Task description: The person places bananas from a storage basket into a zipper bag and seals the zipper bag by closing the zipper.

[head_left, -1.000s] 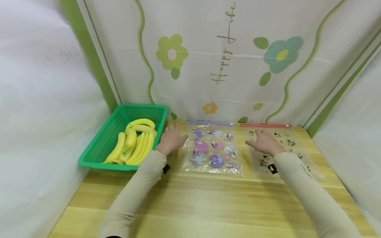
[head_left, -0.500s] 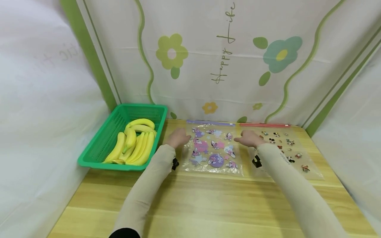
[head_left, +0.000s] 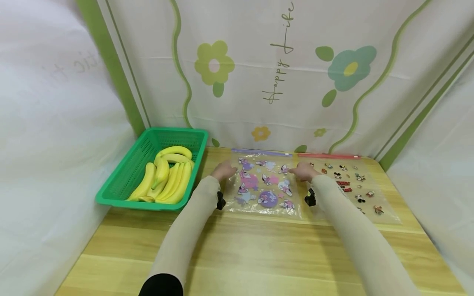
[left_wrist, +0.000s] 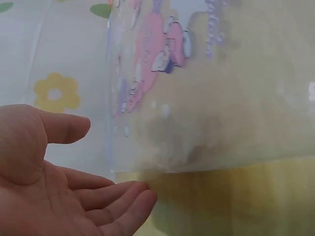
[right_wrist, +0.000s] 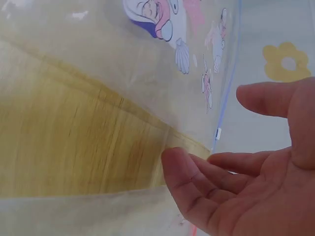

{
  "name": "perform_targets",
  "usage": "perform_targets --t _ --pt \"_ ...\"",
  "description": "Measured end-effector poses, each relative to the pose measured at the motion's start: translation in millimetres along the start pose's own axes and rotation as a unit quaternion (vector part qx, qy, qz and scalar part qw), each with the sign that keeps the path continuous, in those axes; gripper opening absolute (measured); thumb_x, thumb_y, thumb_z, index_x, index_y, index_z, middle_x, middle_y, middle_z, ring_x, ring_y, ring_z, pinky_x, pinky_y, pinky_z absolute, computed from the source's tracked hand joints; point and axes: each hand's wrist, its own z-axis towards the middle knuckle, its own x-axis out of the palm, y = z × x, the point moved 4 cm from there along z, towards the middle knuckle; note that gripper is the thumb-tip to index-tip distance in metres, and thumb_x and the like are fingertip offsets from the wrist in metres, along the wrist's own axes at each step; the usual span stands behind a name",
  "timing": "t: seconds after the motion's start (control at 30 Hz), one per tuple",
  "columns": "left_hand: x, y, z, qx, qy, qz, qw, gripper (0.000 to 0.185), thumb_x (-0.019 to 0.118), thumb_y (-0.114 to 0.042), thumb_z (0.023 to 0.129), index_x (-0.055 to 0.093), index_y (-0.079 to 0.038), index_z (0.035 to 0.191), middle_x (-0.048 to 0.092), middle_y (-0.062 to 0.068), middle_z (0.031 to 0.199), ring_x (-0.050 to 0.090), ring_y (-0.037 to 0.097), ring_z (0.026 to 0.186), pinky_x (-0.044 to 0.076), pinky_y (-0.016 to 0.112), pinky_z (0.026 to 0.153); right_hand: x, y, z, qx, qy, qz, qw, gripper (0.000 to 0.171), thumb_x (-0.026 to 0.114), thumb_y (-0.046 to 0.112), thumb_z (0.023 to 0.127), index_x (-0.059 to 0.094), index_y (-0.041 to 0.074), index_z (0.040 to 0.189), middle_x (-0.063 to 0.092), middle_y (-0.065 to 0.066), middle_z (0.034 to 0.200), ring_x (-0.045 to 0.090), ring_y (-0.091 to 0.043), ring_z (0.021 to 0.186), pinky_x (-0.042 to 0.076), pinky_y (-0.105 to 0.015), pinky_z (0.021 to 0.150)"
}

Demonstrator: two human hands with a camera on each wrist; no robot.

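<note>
Hands closed in on a clear zip bag (head_left: 263,184) printed with pink and purple cartoon figures, which lay flat on the wooden table (head_left: 259,250) between a green basket (head_left: 122,187) and a second bag (head_left: 355,189). The left hand (head_left: 224,170) sat at the bag's left edge and the right hand (head_left: 303,171) at its right edge, both near the far end by the purple zip strip (head_left: 262,152). A second earlier the hands had been wider apart: the left lay on bare table beside the basket, and the right rested on the second bag, the one with the red strip (head_left: 328,156). That bag's small printed figures, covered before by the right forearm, now showed across most of its surface.

The wrist views showed both hands released, holding nothing. The left hand (left_wrist: 59,187) was palm up with relaxed fingers (left_wrist: 123,199) just short of the bag's edge (left_wrist: 162,169), and whether they touched it could not be told. The right hand (right_wrist: 251,182) was likewise loose, its fingertips (right_wrist: 174,162) at the seam where the two bags met.

The basket held a pile of yellow bananas (head_left: 166,176) and had not moved. Behind the table hung a white cloth (head_left: 281,74) printed with flowers and green wavy lines.
</note>
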Motion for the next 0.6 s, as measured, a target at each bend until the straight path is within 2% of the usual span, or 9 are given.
perform_targets --t 0.07,0.17,0.23,0.37,0.47,0.53,0.6 --pt "1.9 2.2 2.4 -0.010 0.006 -0.008 0.9999 0.057 0.045 -0.028 0.098 0.033 0.007 0.141 0.039 0.023 0.141 0.042 0.036 0.125 0.034 0.048 0.104 -0.4 -1.3 1.1 0.000 0.001 0.022 1.000 0.032 0.054 0.026 0.095 0.042 0.010 0.070 0.038 0.002 0.059 0.037 -0.010 0.048 0.045 -0.035 0.061" --pt "2.7 3.9 3.0 -0.022 0.014 -0.021 0.9994 0.058 0.045 -0.028 0.098 0.031 0.006 0.143 0.037 0.023 0.143 0.039 0.036 0.127 0.033 0.049 0.104 0.4 -0.9 1.7 0.001 0.008 0.055 0.998 0.037 0.053 0.024 0.096 0.037 0.015 0.064 0.036 0.005 0.055 0.037 -0.012 0.050 0.044 -0.035 0.062" --pt "3.3 3.9 2.7 -0.028 0.018 -0.032 0.9989 0.061 0.045 -0.029 0.098 0.027 0.006 0.144 0.031 0.023 0.147 0.030 0.038 0.134 0.028 0.050 0.107 1.2 -0.6 0.4 0.009 0.015 0.087 0.996 0.034 0.053 0.022 0.096 0.037 0.014 0.067 0.035 0.004 0.058 0.039 -0.015 0.055 0.046 -0.037 0.067" --pt "5.0 3.4 1.1 -0.032 0.014 -0.038 0.9987 0.061 0.046 -0.030 0.098 0.029 0.008 0.143 0.033 0.024 0.146 0.034 0.039 0.131 0.029 0.051 0.106 2.4 -1.0 -4.1 0.026 0.028 0.146 0.988 0.021 0.051 0.020 0.097 0.043 0.006 0.084 0.038 -0.002 0.075 0.043 -0.018 0.069 0.048 -0.036 0.076" --pt "5.4 3.2 0.1 -0.028 0.007 -0.034 0.9990 0.060 0.046 -0.031 0.098 0.031 0.008 0.142 0.035 0.025 0.144 0.038 0.039 0.128 0.032 0.050 0.105 2.8 -1.0 -6.8 0.025 0.042 0.175 0.983 0.017 0.049 0.016 0.097 0.047 0.002 0.088 0.040 -0.003 0.077 0.043 -0.016 0.068 0.046 -0.032 0.071" --pt "4.4 3.0 0.0 -0.021 -0.002 -0.024 0.9995 0.059 0.046 -0.031 0.098 0.035 0.009 0.139 0.039 0.026 0.141 0.043 0.038 0.124 0.035 0.050 0.102 2.1 -1.7 -7.2 0.021 0.048 0.194 0.980 0.015 0.050 0.012 0.096 0.050 0.002 0.085 0.044 -0.002 0.072 0.042 -0.013 0.063 0.045 -0.029 0.065" --pt "2.9 2.5 0.1 -0.015 -0.008 -0.014 0.9998 0.051 0.046 -0.032 0.098 0.049 0.010 0.127 0.053 0.024 0.124 0.054 0.033 0.107 0.043 0.046 0.095 0.9 -1.8 -7.8 0.010 0.060 0.204 0.977 0.012 0.049 0.008 0.095 0.052 0.000 0.088 0.046 -0.002 0.072 0.043 -0.012 0.062 0.045 -0.028 0.062"
